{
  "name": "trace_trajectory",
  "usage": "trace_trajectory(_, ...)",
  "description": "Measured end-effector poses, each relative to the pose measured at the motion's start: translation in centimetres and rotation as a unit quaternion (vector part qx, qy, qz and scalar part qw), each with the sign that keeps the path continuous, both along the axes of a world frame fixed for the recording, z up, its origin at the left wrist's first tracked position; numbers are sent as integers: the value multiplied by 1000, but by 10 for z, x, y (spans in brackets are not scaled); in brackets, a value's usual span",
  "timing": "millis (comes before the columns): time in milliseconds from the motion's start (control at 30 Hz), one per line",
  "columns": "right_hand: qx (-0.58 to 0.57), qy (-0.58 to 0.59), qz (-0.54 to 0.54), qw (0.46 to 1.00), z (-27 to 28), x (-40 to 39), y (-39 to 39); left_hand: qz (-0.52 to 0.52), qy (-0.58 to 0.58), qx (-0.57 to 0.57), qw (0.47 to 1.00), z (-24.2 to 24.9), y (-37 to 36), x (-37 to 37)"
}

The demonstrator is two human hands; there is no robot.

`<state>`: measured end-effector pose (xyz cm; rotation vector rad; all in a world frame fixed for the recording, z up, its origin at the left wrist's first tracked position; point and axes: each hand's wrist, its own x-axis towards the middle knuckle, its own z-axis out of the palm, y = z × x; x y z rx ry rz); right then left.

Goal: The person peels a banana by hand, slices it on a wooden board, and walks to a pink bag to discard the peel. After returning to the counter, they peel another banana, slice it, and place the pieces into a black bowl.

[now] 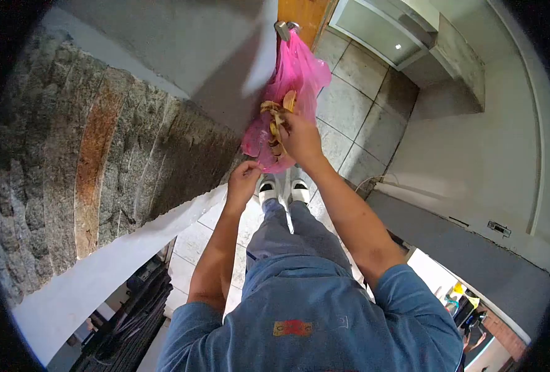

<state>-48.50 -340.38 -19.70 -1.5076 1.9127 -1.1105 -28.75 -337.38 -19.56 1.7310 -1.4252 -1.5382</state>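
Holds yellow peels (274, 131) against the pink bag (297, 69), at the fingertips of the nearly closed right hand (301, 138) and just to its left. Pinches the bag's near edge between thumb and fingers of the left hand (244, 181). Hangs, at the bag's top, from a metal handle (282, 30).

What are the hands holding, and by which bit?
The left hand holds the bag by its edge; the right hand holds banana peel, exact spot unclear.

The wall (225, 74) hems the pink bag (300, 71) at left; room opens right, over tiles (357, 115).
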Motion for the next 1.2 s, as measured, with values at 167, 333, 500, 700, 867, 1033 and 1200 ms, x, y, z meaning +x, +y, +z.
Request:
trace_trajectory(167,8,19,22,1000,16,-16,6,-52,-26,-20,998,-18,2,9)
trace_trajectory(333,2,43,19,999,31,-42,17,-28,-53,-12,998,-3,15,7)
trace_trajectory(500,8,-29,58,998,44,-59,26,56,7,-60,997,20,43,16)
trace_trajectory(700,25,-162,124,979,69,-22,47,172,57,-101,978,74,97,31)
trace_trajectory(867,-80,-189,233,950,87,47,77,237,-36,-162,957,97,143,84)
trace_trajectory(1033,-16,-188,366,911,119,151,127,358,30,-235,903,112,229,186)
trace_trajectory(1200,-13,-164,466,870,133,307,205,481,85,-311,815,130,379,308)
